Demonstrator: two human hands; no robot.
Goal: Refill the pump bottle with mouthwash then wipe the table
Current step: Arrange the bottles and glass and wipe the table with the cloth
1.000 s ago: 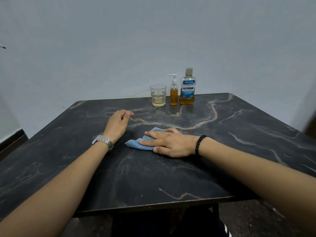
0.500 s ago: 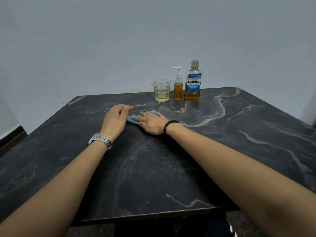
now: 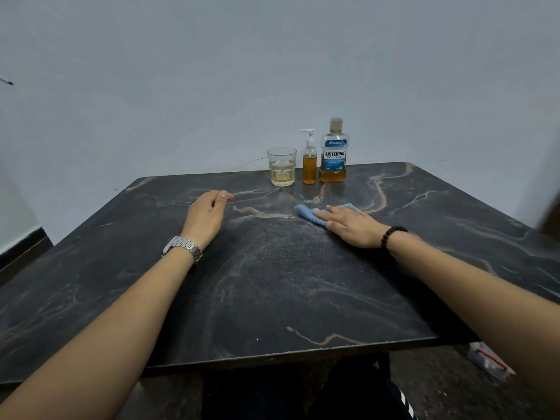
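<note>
My right hand (image 3: pixel 353 224) lies flat on a blue cloth (image 3: pixel 309 213), pressing it onto the dark marble table (image 3: pixel 272 283) right of centre. My left hand (image 3: pixel 206 215) rests palm down on the table to the left, fingers loosely curled, holding nothing. At the far edge stand the pump bottle (image 3: pixel 309 160) filled with amber liquid and, right of it, the Listerine mouthwash bottle (image 3: pixel 333 153), capped, with a little amber liquid at the bottom.
A clear glass (image 3: pixel 281 166) holding a little pale liquid stands left of the pump bottle. A pale wall rises just behind the table. On the floor at the lower right lies a small clear packet (image 3: pixel 488 359) with red marks.
My right hand slid the cloth from the near middle up toward my left hand, then across to the right. My left hand has stayed where it was.
</note>
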